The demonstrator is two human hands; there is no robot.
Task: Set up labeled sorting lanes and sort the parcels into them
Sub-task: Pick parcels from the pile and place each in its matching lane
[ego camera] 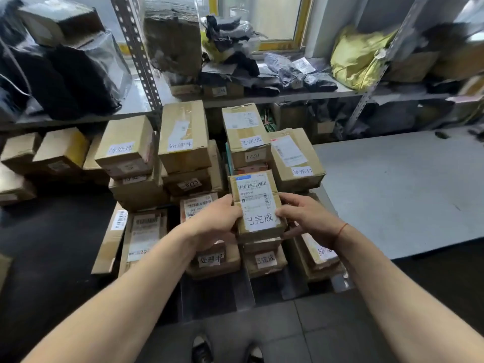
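Both hands grip one small parcel (258, 205), left hand (217, 221) curled round its left edge, right hand (306, 218) round its right. It sits raised above a box labelled 已完成 (264, 259). Beyond stand stacked labelled boxes (183, 137) beside a grey table (408, 184).

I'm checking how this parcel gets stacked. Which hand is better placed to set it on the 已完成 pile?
Probably the right hand. Both hands grip the held parcel, but the 已完成 pile sits directly below it and slightly toward the right hand, while the left hand hangs over the 处理中 box.
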